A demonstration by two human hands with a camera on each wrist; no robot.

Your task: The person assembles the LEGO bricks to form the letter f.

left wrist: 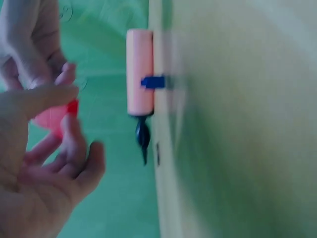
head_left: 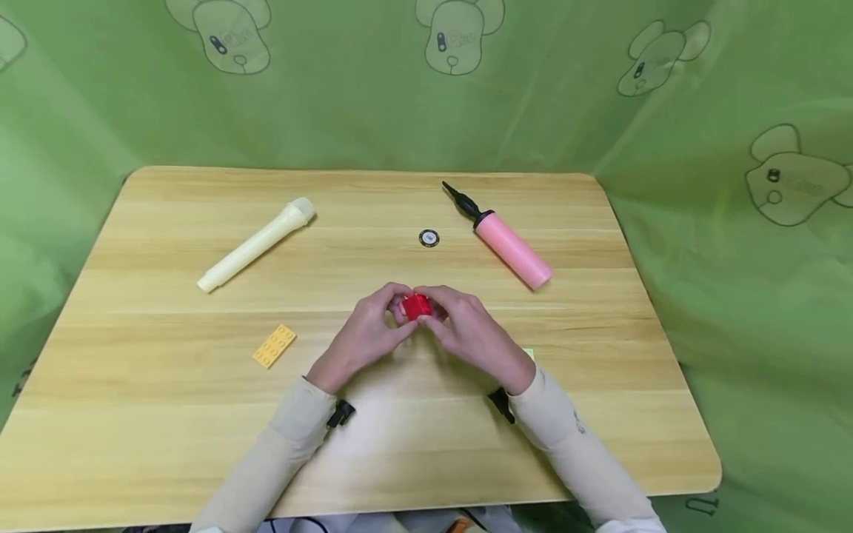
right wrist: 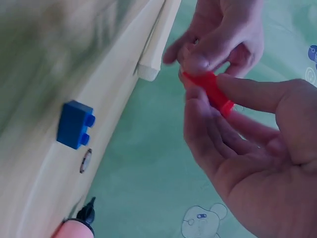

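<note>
Over the middle of the table, both hands hold one small red building block (head_left: 417, 306) between them. My left hand (head_left: 368, 330) pinches its left side with thumb and fingers. From the other side my right hand (head_left: 472, 330) pinches it too, fingertips close to the left ones. In the right wrist view the red block (right wrist: 213, 91) shows between the two hands, partly covered by fingers. A blue building block (right wrist: 75, 125) with studs stands on the table in both wrist views; the hands hide it in the head view.
A cream toy microphone (head_left: 256, 246) lies back left, a yellow studded brick (head_left: 275, 346) nearer on the left. A round black-and-white token (head_left: 429, 237) and a pink hand pump (head_left: 512, 249) lie at the back. Something light green (head_left: 529, 354) peeks out beside the right wrist.
</note>
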